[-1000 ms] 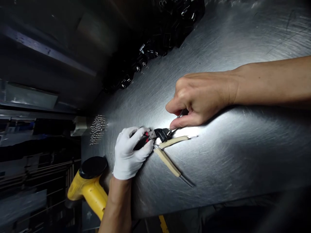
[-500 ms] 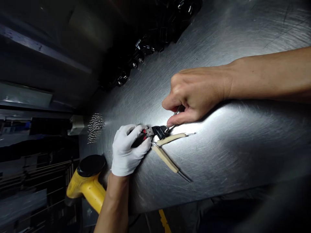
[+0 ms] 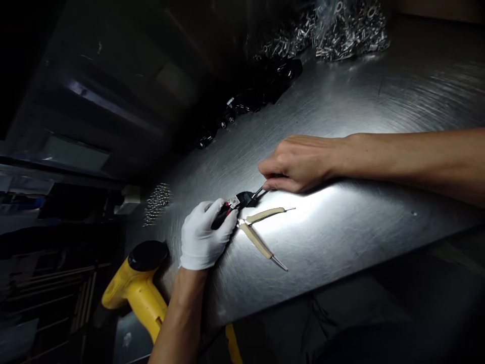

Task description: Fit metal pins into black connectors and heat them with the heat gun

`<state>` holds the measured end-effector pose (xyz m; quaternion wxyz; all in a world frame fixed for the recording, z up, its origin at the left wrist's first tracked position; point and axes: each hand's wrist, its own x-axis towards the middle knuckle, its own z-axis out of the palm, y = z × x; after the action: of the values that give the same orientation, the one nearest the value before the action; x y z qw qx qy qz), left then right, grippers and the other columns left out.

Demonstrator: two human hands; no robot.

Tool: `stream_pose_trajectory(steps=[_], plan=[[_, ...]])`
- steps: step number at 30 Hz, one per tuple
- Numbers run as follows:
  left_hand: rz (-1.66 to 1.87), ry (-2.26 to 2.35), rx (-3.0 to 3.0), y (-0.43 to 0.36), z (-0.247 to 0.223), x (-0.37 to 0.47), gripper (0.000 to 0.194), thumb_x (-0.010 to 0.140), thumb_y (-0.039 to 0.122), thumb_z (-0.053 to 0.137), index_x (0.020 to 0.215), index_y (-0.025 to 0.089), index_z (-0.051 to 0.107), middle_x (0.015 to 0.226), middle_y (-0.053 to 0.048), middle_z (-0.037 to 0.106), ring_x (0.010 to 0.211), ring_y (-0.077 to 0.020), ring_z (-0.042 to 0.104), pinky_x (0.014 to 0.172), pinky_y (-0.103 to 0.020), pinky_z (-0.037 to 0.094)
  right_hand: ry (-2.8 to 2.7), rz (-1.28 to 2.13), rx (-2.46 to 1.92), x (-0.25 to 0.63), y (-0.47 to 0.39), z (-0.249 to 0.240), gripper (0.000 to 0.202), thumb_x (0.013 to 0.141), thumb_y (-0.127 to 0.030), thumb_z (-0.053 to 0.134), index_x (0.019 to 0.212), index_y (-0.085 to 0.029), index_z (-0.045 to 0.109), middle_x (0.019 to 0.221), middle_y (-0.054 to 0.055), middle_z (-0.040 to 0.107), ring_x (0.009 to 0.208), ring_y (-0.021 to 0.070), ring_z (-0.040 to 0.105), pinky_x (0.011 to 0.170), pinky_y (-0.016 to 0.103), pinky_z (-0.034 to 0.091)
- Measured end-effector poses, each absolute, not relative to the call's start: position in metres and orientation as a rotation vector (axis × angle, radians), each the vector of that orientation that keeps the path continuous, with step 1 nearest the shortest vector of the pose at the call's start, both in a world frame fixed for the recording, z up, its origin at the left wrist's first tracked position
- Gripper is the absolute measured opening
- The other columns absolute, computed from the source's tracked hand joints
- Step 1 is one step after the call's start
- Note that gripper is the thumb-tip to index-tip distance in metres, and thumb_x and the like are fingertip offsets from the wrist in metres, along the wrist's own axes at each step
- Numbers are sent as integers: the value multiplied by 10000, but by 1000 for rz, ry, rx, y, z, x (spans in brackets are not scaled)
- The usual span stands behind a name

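My left hand [image 3: 204, 235], in a white glove, is closed around a tool with red and black grips and a grey metal head [image 3: 234, 202], which looks like pliers. At that head sits a small black part [image 3: 246, 199]. My bare right hand [image 3: 290, 164] pinches a thin metal rod-like tool [image 3: 259, 191], its tip touching the black part; the rest of it is hidden in the fist. Just below lie spread cream-handled pliers [image 3: 256, 242], metal showing at the handle ends and their head partly hidden by the glove.
Black parts with shiny metal bits [image 3: 242, 107] line the back of the steel table [image 3: 341, 242]. A clear bag of metal terminals [image 3: 348, 35] lies at the top. Small metal pieces [image 3: 157, 203] stand at far left, near a yellow and black heat-gun-like tool [image 3: 140, 283].
The view has shifted, bringing the bag of terminals into sight. My right hand sits slightly farther from the black part, with more of the thin tool showing. The left hand keeps its hold.
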<state>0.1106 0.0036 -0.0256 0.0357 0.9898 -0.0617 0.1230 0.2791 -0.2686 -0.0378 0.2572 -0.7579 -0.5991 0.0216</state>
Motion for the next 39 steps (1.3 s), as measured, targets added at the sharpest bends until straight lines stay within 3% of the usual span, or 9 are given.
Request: stream_pose_trajectory(steps=[12, 39], plan=[[380, 79, 3064, -15, -24, 102, 136, 931, 358, 695, 957, 225, 709, 775, 14, 601, 656, -127, 562, 644, -253, 423, -1500, 64, -2113, 274, -257, -37, 248, 999, -321, 585, 791, -199, 639, 590, -21, 557, 522, 120, 410, 534, 298, 233], [437, 313, 3115, -33, -27, 97, 199, 948, 395, 663, 855, 219, 667, 713, 27, 543, 629, -124, 527, 640, -262, 390, -1399, -149, -2224, 252, -253, -40, 196, 1002, -252, 580, 832, -191, 656, 540, -49, 438, 458, 112, 247, 447, 294, 205]])
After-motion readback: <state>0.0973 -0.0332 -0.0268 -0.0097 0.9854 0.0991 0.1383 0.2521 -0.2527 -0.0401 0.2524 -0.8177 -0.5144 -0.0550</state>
